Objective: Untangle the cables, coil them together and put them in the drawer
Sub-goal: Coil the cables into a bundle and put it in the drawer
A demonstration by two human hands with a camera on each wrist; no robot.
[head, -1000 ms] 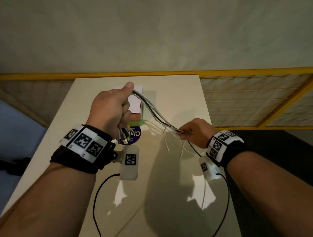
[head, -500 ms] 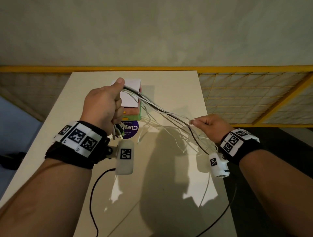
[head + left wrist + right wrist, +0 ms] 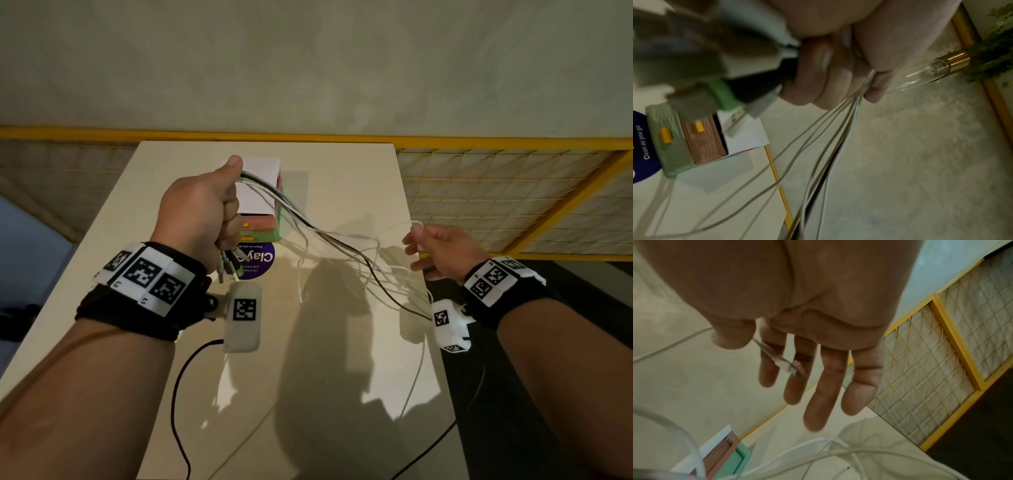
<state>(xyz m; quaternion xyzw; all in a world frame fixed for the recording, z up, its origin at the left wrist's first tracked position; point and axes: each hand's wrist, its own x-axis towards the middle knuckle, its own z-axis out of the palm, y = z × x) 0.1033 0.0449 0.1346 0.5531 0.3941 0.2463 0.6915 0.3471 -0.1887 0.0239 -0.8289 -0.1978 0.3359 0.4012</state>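
My left hand (image 3: 205, 212) is raised over the table and grips a bundle of white, grey and black cables (image 3: 342, 240) in its fist. Their plugs (image 3: 229, 263) hang below the fist, and a USB plug (image 3: 735, 120) shows in the left wrist view. The strands fan out loosely to the right and sag to the table. My right hand (image 3: 416, 236) is near the table's right edge. Its thumb and forefinger pinch the connector end of one thin white cable (image 3: 786, 364), and the other fingers are spread straight. The small green and pink drawer unit (image 3: 274, 222) stands behind my left hand.
The cream table (image 3: 342, 377) is narrow, and its right edge runs just under my right hand. A purple round sticker (image 3: 257, 260) lies in front of the drawer unit. A yellow-framed mesh fence (image 3: 496, 198) stands to the right. Black camera leads (image 3: 178, 394) trail from both wrists.
My right hand has slid right and up along the bundle, away from the left hand. It now pinches only one white cable end, and the other strands hang loose.
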